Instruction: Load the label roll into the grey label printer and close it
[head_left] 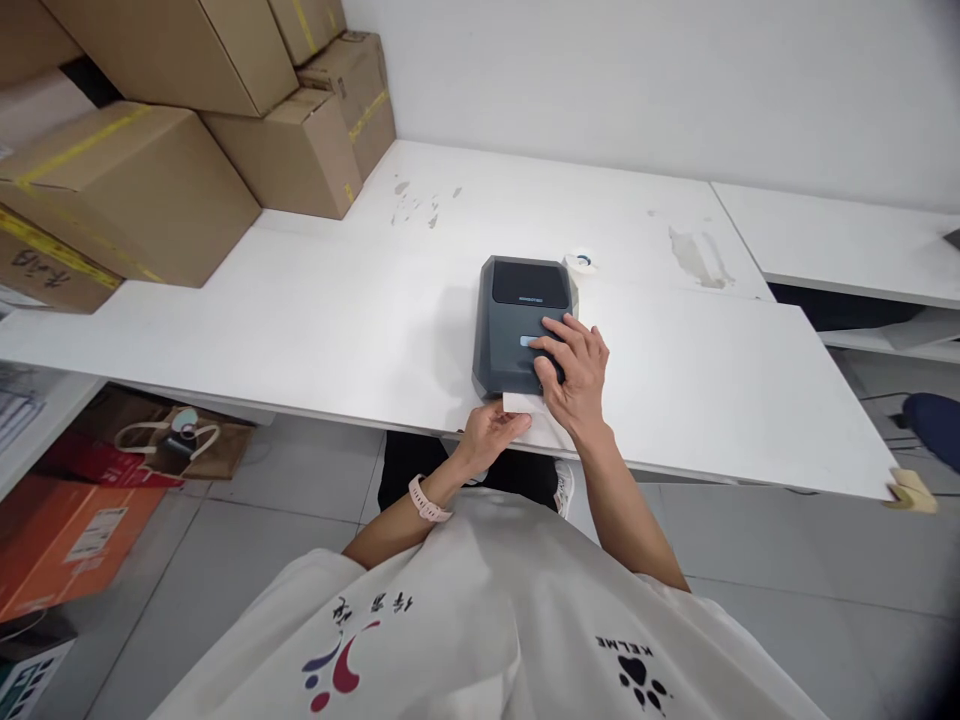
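A dark grey label printer (498,345) rests near the front edge of the white table, its glossy black window facing up at the back. My right hand (576,375) lies over its right side with fingers spread, one fingertip at the pale button (526,341). At the printer's front, a strip of white paper (519,402) sticks out. My left hand (489,434) is closed on the left end of this strip, with the thumb and fingers pinched around it. Just behind the printer's right corner sits a small white roll (580,262).
Cardboard boxes (142,190) with yellow tape are stacked on the left end of the white table (360,330). Worn patches (697,258) mark its surface. Below left are a paper bag (217,450) and an orange box (75,535). A foam guard (911,491) covers the right corner.
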